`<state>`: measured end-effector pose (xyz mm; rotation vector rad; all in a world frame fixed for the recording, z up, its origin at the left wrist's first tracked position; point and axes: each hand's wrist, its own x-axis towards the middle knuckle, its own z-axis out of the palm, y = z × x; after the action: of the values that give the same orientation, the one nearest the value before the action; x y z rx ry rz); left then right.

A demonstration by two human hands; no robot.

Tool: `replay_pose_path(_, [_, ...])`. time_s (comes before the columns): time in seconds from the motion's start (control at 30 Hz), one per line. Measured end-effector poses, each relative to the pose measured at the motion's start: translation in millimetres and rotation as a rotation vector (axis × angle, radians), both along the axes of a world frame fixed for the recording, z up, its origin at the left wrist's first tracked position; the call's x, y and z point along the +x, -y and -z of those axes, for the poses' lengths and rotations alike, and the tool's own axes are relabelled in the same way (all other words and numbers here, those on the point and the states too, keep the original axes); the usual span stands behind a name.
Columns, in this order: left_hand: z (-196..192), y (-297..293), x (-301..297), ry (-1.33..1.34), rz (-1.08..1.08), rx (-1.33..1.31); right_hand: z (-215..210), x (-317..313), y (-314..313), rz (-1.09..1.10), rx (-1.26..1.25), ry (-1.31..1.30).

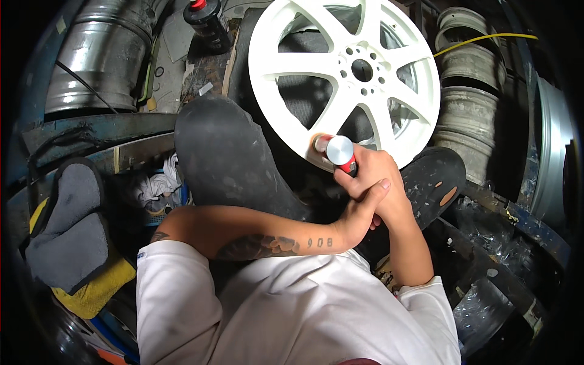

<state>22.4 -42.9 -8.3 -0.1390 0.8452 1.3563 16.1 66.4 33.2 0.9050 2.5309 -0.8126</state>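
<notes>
A white multi-spoke car wheel (277, 65) leans before my knees, its hub and bolt holes facing me. My right hand (374, 170) is closed around a small red handheld sander or polisher (339, 150) with a round silver head. The tool's small disc meets the lower left part of the rim, where a brownish patch surrounds it. My left hand (360, 214) is wrapped across my right wrist, thumb on top. My right fingers are partly hidden behind the tool and hand.
Bare metal wheel barrels (97, 61) stand at far left, and more stacked wheels (467, 103) at right with a yellow hose (486, 38). A black bottle with a red cap (207, 24) stands at the top. Grey-and-yellow towels (67, 243) hang at left.
</notes>
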Motion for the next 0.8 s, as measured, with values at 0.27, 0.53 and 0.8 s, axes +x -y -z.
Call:
replay_pose_path(0.27, [9,-3,-2,0.069,0.043,0.048,2,1,-3,-0.005,0.041,-0.002])
replay_pose_path(0.53, [17,-6,-1,-0.062,0.062,0.026,4,-1,-6,0.033,0.049,-0.003])
replay_pose_path(0.8, [2,-8,10,-0.201,0.174,0.442,-30,46,3,0.353,0.167,-0.200])
